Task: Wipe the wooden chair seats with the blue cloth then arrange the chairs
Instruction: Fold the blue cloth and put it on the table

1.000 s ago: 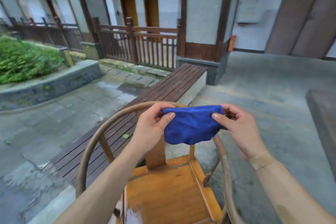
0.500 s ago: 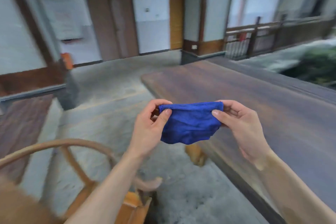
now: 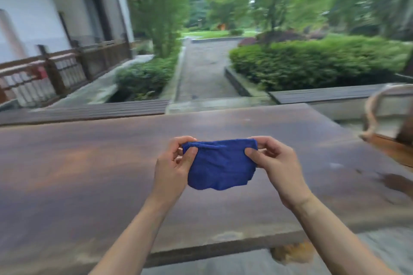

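You held the blue cloth (image 3: 220, 164) up in front of you with both hands, over the big dark wooden table (image 3: 89, 174). Your left hand (image 3: 173, 164) pinched the top left corner between thumb and fingers. Your right hand (image 3: 273, 161) pinched the top right corner the same way. Both hands were closed on the cloth — neither one was free.

The cloth was folded small. Its long side ran left to right between your two hands, and the rest hung down loose below them. It did not touch the table.

The only chair (image 3: 384, 123) you could see was far off to your right, at the edge of the view, past the right end of the table. It was very blurry, so I think that curved pale bar was its back rail, but I can't be sure. Its seat was mostly out of view.

So the next job lay to your right. Your right hand was the nearer one to that chair. The cloth was well apart from it — you would likely need to step that way before any wiping could begin.
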Available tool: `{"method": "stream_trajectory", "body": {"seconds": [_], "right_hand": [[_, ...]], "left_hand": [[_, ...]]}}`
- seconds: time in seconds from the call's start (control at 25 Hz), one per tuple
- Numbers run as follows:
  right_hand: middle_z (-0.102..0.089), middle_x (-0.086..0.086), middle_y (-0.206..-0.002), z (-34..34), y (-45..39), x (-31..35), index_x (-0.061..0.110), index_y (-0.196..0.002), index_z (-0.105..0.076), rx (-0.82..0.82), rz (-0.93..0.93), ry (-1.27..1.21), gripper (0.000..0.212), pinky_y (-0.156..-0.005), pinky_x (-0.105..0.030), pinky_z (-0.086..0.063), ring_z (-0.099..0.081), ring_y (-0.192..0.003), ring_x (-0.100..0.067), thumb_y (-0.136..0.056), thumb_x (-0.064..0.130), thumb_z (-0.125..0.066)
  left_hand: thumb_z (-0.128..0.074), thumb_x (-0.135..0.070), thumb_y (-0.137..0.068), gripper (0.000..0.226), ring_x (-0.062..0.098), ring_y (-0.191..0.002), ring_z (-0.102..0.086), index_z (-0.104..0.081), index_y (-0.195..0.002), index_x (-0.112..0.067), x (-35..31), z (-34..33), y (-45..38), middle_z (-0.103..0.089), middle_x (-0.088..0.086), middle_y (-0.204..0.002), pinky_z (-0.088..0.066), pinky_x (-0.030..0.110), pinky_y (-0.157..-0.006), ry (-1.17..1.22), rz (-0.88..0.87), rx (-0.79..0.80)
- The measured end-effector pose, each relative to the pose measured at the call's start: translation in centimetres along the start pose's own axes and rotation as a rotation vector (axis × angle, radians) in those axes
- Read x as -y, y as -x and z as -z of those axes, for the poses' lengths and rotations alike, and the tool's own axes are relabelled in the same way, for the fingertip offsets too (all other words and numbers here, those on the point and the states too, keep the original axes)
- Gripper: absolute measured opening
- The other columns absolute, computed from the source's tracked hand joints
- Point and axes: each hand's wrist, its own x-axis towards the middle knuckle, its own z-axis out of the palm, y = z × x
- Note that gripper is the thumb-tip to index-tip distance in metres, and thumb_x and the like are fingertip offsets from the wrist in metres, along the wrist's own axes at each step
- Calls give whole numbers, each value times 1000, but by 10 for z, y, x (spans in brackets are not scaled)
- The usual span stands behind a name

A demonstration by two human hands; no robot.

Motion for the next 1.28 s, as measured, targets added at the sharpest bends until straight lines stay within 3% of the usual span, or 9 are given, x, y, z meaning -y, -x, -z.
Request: {"method": "stream_trajectory", "body": {"seconds": [0.16, 0.36, 0.64, 0.88, 1.08, 1.28], "right_hand": [[-73, -12, -86, 136, 4, -3, 18, -92, -75, -251, 5, 72, 18, -72, -33, -53, -61, -72, -17, -85, 2, -72], [-74, -5, -86, 238, 18, -3, 18, -92, -75, -480, -5, 128, 17, -71, -25, -53, -62, -71, -12, -85, 3, -71], [-75, -8, -88, 316, 10, -24, 17, -95, -75, -746, -47, 180, 18, -68, -21, -55, -66, -75, -15, -86, 3, -70], [-76, -6, -89, 353, -21, -54, 19, -95, -76, -956, -86, 200, 17, -75, -33, -57, -69, -81, -19, -87, 5, -69], [-76, -3, -85, 407, -34, -67, 15, -97, -74, -1116, -121, 156, 15, -67, -21, -55, -69, -79, -15, -88, 4, -68], [-76, -1, -84, 496, -41, -77, 17, -94, -74, -1183, -119, 184, 15, -63, -17, -52, -68, -76, -11, -89, 4, -68]], "left_hand": [[-61, 1, -94, 27, 1, -65, -55, -64, -95, -26, -5, -150, -17, -68, -25, -82, -44, 10, -63, 94, -23, 217], [-62, -3, -94, 24, 5, -71, -56, -64, -94, -27, -7, -275, -21, -68, -22, -83, -48, 14, -66, 222, 3, 400], [-63, -7, -95, 24, 19, -81, -62, -66, -95, -31, 15, -392, -45, -70, -13, -90, -51, 19, -71, 318, -17, 682], [-64, -8, -95, 21, 5, -80, -63, -66, -98, -29, 40, -473, -86, -70, -14, -91, -51, 16, -71, 372, -61, 881], [-63, -7, -95, 22, 3, -84, -64, -66, -99, -29, 45, -551, -89, -70, -19, -92, -50, 15, -73, 413, -70, 992], [-64, -11, -95, 18, 8, -88, -65, -67, -102, -27, 41, -653, -82, -70, -16, -94, -53, 22, -76, 424, -94, 1042]]}}
